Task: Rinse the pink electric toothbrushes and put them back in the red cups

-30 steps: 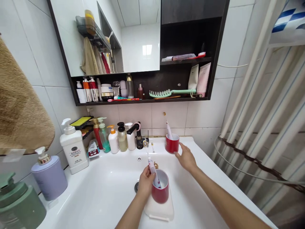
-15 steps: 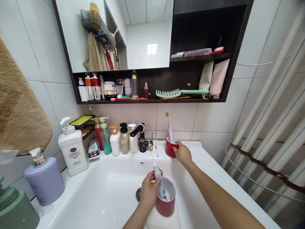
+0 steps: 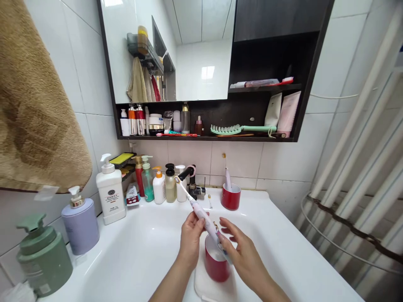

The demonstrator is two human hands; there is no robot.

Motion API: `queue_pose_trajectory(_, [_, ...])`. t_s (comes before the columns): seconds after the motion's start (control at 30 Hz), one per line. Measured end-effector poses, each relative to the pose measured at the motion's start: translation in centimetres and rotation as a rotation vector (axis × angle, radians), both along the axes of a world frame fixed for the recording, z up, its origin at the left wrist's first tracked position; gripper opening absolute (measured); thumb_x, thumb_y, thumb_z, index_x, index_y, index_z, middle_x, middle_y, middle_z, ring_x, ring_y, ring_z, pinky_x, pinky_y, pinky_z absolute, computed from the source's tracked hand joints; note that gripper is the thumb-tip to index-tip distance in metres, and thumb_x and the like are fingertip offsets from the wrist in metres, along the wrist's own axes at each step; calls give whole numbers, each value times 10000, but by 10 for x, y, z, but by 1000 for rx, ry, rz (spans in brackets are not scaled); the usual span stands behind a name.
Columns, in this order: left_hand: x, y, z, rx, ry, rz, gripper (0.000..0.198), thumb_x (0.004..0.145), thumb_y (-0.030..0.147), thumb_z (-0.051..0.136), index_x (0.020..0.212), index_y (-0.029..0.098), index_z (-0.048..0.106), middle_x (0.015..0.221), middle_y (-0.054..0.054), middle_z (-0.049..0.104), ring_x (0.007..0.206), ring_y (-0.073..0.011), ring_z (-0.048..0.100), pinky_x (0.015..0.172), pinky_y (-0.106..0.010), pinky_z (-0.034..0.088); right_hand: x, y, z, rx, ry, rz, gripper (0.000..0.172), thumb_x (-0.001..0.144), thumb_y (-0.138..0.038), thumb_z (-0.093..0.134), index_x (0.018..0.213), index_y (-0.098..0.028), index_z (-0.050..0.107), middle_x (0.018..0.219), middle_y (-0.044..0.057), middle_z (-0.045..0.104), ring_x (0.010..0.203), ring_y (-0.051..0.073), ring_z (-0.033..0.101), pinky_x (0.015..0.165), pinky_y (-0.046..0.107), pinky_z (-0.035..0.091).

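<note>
An electric toothbrush (image 3: 203,216), pale with small printed figures, leans up and left above the sink in my left hand (image 3: 190,237), whose fingers and thumb close round the handle. My right hand (image 3: 241,247) is at the handle's lower end, fingers apart; its thumb overlaps the toothbrush and seems to touch it. Below, a red cup (image 3: 216,268) with a white inside stands on a whitish board (image 3: 204,287) in the basin. On the rear ledge, a second red cup (image 3: 231,198) holds another toothbrush (image 3: 227,178) upright.
A black faucet (image 3: 193,186) and several pump bottles (image 3: 159,188) line the sink's back edge. Purple (image 3: 81,228) and green (image 3: 45,260) pump bottles stand at left. A dark cabinet shelf (image 3: 204,137) hangs above, with a mint hairbrush (image 3: 226,129). White pipes (image 3: 355,167) run at right.
My right hand has left the rear cup and come down to the toothbrush. My left hand has lifted the toothbrush out of the near cup and tilted it left. The view has shifted slightly.
</note>
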State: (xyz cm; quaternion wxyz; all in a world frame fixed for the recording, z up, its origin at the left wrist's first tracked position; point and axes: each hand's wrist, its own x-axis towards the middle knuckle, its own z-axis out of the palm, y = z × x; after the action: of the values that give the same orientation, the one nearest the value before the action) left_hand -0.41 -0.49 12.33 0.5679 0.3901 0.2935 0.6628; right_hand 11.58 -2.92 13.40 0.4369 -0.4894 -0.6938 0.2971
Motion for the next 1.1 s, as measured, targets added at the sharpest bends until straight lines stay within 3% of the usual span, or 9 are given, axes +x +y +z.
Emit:
queue_pose_trajectory(0.1, [1, -4, 1, -40, -61, -87, 261, 582, 312, 528, 788, 152, 525, 753, -42, 561, 661, -115, 494, 653, -255, 379, -1, -4, 1, -104, 77, 197, 363, 687, -366, 360, 999, -187, 412, 731, 18, 522, 654, 135, 478, 560, 242, 385])
queue_pose_trajectory(0.33, [-12, 8, -1, -141, -161, 4, 234, 586, 304, 527, 728, 119, 533, 632, -39, 556, 626, -100, 490, 617, -221, 374, -2, -4, -17, -448, 298, 446, 335, 674, -445, 332, 750, -154, 479, 487, -39, 405, 378, 54, 348, 386, 190, 256])
queue_pose_trajectory(0.5, [-14, 11, -1, -134, -193, 10, 200, 579, 283, 538, 691, 118, 529, 642, -38, 557, 629, -94, 489, 612, -210, 364, -1, -3, -17, -395, 201, 407, 377, 647, -481, 335, 765, -154, 479, 477, -40, 386, 373, 59, 327, 381, 195, 263])
queue_pose_trajectory(0.67, [-12, 14, -3, -141, -237, 48, 166, 570, 265, 546, 646, 118, 526, 604, -20, 550, 609, -86, 489, 628, -205, 354, -4, -4, -18, -255, 5, 200, 326, 644, -439, 372, 825, -180, 450, 513, -33, 408, 454, 92, 375, 450, 212, 325])
queue_pose_trajectory(0.8, [-12, 13, -2, -173, -269, 85, 140, 565, 240, 548, 627, 118, 519, 558, -5, 537, 578, -77, 484, 605, -195, 348, -9, -7, -18, -325, 46, 314, 317, 667, -460, 306, 626, -173, 433, 463, -51, 350, 382, 69, 337, 421, 209, 306])
queue_pose_trajectory(0.93, [-11, 12, -3, -181, -295, 112, 138, 564, 234, 546, 621, 112, 514, 563, -12, 538, 578, -78, 484, 595, -193, 345, -11, -9, -17, -302, 59, 286, 326, 651, -490, 311, 623, -179, 405, 467, -55, 358, 392, 65, 345, 424, 204, 300])
queue_pose_trajectory(1.1, [-11, 13, -5, -160, -315, 119, 123, 562, 224, 540, 601, 113, 507, 553, -9, 531, 549, -71, 475, 575, -188, 344, -14, -10, -20, -402, 113, 347, 358, 654, -510, 279, 565, -174, 366, 462, -56, 351, 345, 46, 321, 358, 186, 270])
